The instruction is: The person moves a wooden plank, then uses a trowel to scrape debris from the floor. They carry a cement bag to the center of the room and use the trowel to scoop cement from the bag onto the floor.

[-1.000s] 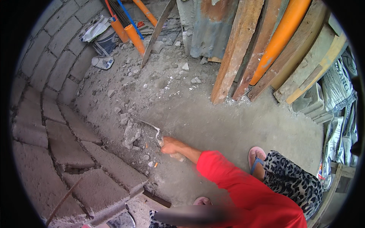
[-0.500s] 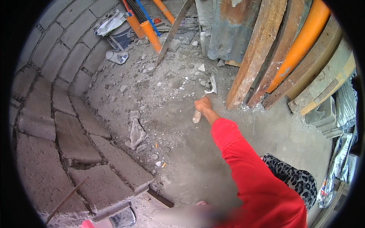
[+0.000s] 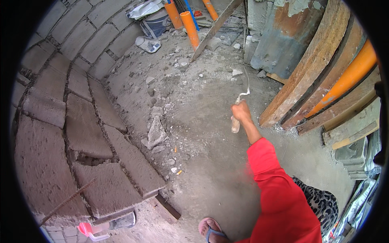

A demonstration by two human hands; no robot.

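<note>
My right hand (image 3: 242, 111), at the end of a red sleeve (image 3: 279, 190), is closed around the wooden handle of a trowel (image 3: 235, 125). The trowel's pale, crusted neck sticks out past the fist, and its thin blade shows nearly edge-on, pointing away from me over the dusty concrete floor (image 3: 219, 162). To the left of the blade, grey rubble (image 3: 157, 133) and loose grit lie scattered toward the block wall. A small pale stone (image 3: 236, 73) rests just beyond the hand. My left hand is out of view.
Wooden planks (image 3: 312, 60), an orange pipe (image 3: 344, 85) and a rusty metal sheet (image 3: 283, 36) lean at the right. A block wall (image 3: 89, 125) stands left, with a rusty rebar (image 3: 67, 202). Upright orange pipes (image 3: 189, 30) stand at the back. My sandalled foot (image 3: 212, 230) is below.
The view has shifted, and my foot now shows fully. My right hand still grips the trowel, whose blade now appears nearly edge-on. Fewer white crumbs lie around the trowel.
</note>
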